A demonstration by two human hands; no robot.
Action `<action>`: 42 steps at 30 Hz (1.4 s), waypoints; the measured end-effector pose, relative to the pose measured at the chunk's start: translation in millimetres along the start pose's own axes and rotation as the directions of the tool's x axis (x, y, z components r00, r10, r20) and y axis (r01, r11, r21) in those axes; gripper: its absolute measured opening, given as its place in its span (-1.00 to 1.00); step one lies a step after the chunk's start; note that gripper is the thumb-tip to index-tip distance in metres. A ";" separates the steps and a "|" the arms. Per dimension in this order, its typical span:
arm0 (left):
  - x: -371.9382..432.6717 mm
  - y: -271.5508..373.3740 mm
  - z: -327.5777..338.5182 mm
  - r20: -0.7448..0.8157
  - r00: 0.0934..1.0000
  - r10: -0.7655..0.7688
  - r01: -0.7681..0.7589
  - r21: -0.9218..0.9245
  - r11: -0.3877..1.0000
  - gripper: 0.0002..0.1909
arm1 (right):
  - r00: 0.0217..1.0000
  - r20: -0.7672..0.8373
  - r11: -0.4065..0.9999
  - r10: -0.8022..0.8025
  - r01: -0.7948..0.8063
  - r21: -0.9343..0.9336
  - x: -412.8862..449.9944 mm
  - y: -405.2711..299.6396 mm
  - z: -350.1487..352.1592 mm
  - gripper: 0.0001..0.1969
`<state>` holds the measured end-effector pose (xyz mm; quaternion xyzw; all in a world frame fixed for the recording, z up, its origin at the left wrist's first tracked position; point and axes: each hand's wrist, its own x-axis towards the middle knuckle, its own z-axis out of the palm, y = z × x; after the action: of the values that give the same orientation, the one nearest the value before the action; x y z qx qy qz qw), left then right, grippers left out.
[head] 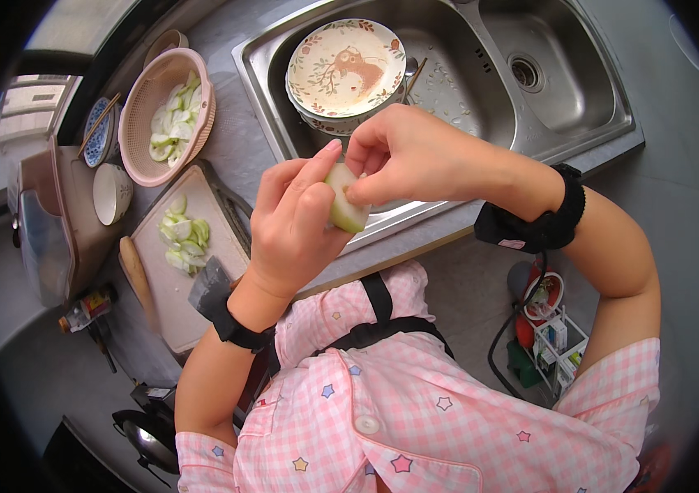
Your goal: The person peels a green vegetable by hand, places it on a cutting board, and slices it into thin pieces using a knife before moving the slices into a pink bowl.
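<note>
My left hand (291, 219) grips a piece of green-skinned gourd (349, 212), its pale cut face turned toward my right hand (405, 160). My right thumb and curled fingers pinch at the middle of that face, where a small brownish spot shows. Both hands are above the sink's near left rim. To the left, a heap of thin gourd slices (184, 237) lies on a pale cutting board (161, 293). A cleaver (210, 289) rests at the board's near edge, its handle mostly hidden by my left wrist. More slices (175, 123) fill part of a pink colander (133, 138).
The steel double sink (512, 117) holds stacked floral plates (349, 68), a spoon and chopsticks in its left basin. A wooden rolling pin (137, 280) lies along the board. Bowls (112, 194) stand beside the colander. A wok (149, 437) sits lower left; a white rack (556, 348) stands below right.
</note>
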<state>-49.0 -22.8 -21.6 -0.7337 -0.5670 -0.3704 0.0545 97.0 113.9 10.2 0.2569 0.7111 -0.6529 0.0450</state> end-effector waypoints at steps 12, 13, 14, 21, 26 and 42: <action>3.1 2.4 0.5 0.071 0.997 -0.017 0.016 0.011 1.000 -0.52 | 0.982 -0.159 0.985 -0.100 0.076 -0.153 4.8 4.8 10.1 -0.76; 3.6 1.4 1.0 0.058 0.998 -0.019 0.020 -0.013 1.000 -0.53 | 0.982 -0.159 0.985 -0.101 0.076 -0.153 3.4 3.1 8.3 -0.76; 3.8 0.6 1.4 0.045 0.999 -0.021 0.023 -0.037 0.999 -0.54 | 0.989 -0.140 0.997 -0.045 0.036 -0.071 0.2 0.0 4.6 -0.77; 1.9 -2.9 -1.4 0.003 0.999 -0.047 0.047 -0.029 0.998 -0.32 | 0.984 -0.165 0.992 -0.072 0.054 -0.110 -11.8 -12.1 -13.2 -0.80; 1.2 -9.6 0.8 -0.046 0.999 -0.027 0.024 -0.063 0.998 -0.39 | 0.973 -0.165 0.982 -0.159 0.138 -0.132 -15.3 -12.6 -8.6 -0.81; 17.0 -1.5 -1.7 -0.013 1.000 -0.004 0.003 -0.084 0.996 -0.51 | 0.969 -0.148 0.979 -0.197 0.185 -0.090 -4.5 -2.1 0.7 -0.82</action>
<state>-49.8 -9.7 -10.6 -0.7318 -0.5519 -0.3989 0.0266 99.8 111.8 13.7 0.2359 0.7581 -0.6045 -0.0643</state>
